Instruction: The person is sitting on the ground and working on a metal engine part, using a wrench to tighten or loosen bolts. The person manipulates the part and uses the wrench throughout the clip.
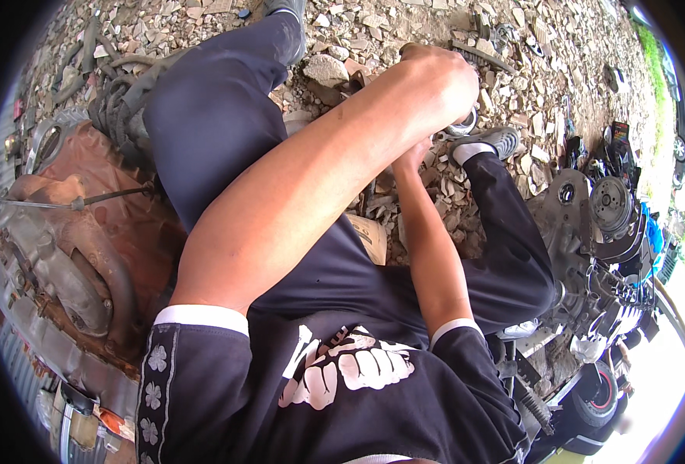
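My left forearm reaches across to my left hand (443,81) at the upper middle, its fingers curled down over something mostly hidden. A round silver metal part (464,122) shows just under that hand, with a dark piece (356,81) beside it. My right hand (414,155) is below, next to the round part, its fingers mostly hidden behind my left arm, so I cannot make out what it holds. A cardboard piece (367,236) lies on the stones between my legs.
Rusty engine parts (80,247) fill the left side, with black hoses (110,108) above. Piled metal parts (574,255) and a wheel (594,390) crowd the right. My legs are bent on rubble ground (335,23). A car (679,143) stands at the far right.
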The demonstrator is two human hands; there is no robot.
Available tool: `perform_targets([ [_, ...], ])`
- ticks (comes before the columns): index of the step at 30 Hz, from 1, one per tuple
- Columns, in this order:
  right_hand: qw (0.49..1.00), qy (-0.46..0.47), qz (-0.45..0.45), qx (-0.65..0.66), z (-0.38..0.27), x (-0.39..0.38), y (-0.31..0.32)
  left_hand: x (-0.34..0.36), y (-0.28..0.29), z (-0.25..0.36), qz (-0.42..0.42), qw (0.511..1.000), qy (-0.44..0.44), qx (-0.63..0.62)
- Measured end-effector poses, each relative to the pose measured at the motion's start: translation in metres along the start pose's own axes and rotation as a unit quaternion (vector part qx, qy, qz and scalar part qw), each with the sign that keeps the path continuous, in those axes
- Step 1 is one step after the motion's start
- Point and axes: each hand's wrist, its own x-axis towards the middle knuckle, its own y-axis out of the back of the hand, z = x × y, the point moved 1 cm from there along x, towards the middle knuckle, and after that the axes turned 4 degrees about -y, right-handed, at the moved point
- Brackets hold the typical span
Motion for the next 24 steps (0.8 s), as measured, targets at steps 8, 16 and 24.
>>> perform_targets([
  [8, 0.988, -0.155, -0.021, 0.011, -0.011, 0.001, 0.009, 0.0, 0.003, 0.008, -0.02, 1.0, 0.017, 0.007],
  [16, 0.995, -0.086, 0.043, 0.025, 0.003, -0.011, -0.004, 0.008, -0.007, 0.002, -0.003, 1.0, -0.009, 0.003],
  [24, 0.999, 0.017, 0.022, -0.024, 0.022, -0.002, -0.008, 0.012, -0.007, 0.005, -0.032, 0.999, 0.009, 0.013],
])
